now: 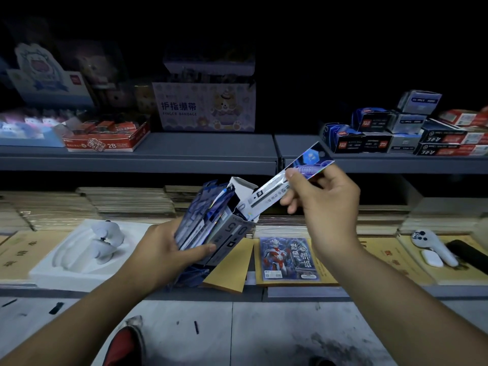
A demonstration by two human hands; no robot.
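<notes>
Evidently the left hand (169, 247) curled round the open box (232, 231) to steady it while the right hand (324, 199) pinched one pen packet (269, 194), its lower end at the box's mouth.

Both bare forearms rise from the lower corners of the view and converge toward the middle, the left arm (79, 320) from the lower left and the right arm (396, 299) from the lower right. The left hand (166, 249) sits lower, palm turned inward, and grips the opened box (232, 231) with its thumb stretched across the front and the other fingers wrapped behind. The right hand (324, 199) is held higher, wrist bent — its thumb and curled fingers (290, 204) pinch the slim packet (272, 192), which slants up to the right.
</notes>
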